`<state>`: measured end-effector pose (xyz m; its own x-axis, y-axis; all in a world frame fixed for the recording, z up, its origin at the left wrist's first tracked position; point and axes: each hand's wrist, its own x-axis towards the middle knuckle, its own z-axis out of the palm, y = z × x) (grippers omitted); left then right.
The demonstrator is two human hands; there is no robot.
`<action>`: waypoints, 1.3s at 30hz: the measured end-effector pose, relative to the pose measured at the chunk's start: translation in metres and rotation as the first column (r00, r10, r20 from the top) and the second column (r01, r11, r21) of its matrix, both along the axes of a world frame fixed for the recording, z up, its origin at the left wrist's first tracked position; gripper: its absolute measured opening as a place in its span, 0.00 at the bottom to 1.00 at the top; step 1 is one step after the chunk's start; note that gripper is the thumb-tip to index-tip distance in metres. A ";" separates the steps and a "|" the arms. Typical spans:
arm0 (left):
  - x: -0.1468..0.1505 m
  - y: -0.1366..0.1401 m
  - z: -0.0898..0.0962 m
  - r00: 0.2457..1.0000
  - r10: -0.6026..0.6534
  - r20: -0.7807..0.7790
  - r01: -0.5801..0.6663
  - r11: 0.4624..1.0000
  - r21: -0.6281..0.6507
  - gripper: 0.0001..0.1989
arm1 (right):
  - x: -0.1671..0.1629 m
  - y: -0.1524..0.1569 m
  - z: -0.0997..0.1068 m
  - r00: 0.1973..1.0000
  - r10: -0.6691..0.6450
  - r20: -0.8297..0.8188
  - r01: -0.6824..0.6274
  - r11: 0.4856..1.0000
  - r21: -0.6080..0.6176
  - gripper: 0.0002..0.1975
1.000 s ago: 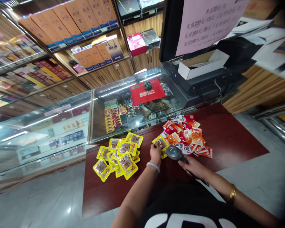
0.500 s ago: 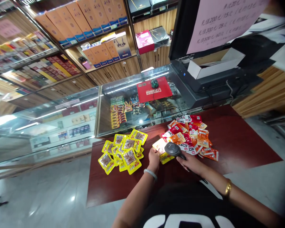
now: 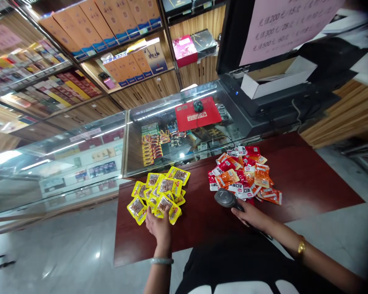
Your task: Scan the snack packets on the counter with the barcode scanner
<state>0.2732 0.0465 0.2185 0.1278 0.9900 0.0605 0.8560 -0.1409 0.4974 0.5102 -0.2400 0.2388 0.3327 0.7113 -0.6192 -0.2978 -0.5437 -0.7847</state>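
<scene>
The right hand (image 3: 250, 214) grips a dark scanner (image 3: 224, 197) near red-and-orange packets (image 3: 228, 178), while the left hand (image 3: 160, 228) touches yellow packets (image 3: 167, 186) at left, whether its grip is closed unclear.

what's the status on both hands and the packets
Left hand at yellow packets. Right hand gripping scanner. Red and orange packets heaped beside scanner.

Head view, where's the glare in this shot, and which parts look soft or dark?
In the head view, white streaks glare on the glass counter and a bright spot shines on the floor; also in the head view, small boxes at far left look soft, the upper right corner darkens, and the yellow packets and scanner look clearer.
</scene>
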 end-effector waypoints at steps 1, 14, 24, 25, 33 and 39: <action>0.006 -0.006 0.000 0.999 -0.030 -0.016 0.031 0.998 0.051 0.38 | 0.000 -0.001 0.000 1.000 -0.005 0.001 0.005 1.000 0.001 0.25; 0.189 -0.096 -0.055 0.846 0.279 0.455 0.369 0.312 -0.876 0.23 | 0.007 -0.010 0.001 0.993 -0.109 0.036 0.109 0.994 0.011 0.30; 0.209 -0.109 -0.071 0.848 0.178 0.500 0.396 0.415 -0.819 0.18 | 0.015 -0.014 0.002 0.988 -0.146 0.059 0.145 0.989 0.027 0.30; 0.202 -0.106 -0.071 0.846 0.154 0.510 0.402 0.443 -0.801 0.18 | 0.015 -0.013 0.003 0.989 -0.142 0.049 0.141 0.990 0.029 0.31; 0.131 -0.084 -0.063 0.844 -0.098 0.527 0.486 0.554 -0.675 0.16 | 0.008 0.005 0.014 0.997 -0.072 -0.013 0.073 0.992 0.107 0.31; 0.113 -0.081 -0.052 0.830 -0.231 0.508 0.537 0.576 -0.616 0.12 | -0.006 0.021 0.022 1.000 -0.007 0.011 0.005 0.988 0.152 0.32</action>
<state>0.3860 -0.0340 0.1665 0.6286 0.5882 -0.5089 0.5601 0.1116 0.8209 0.5038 -0.2189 0.2606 0.3439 0.7946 -0.5003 -0.2908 -0.4164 -0.8614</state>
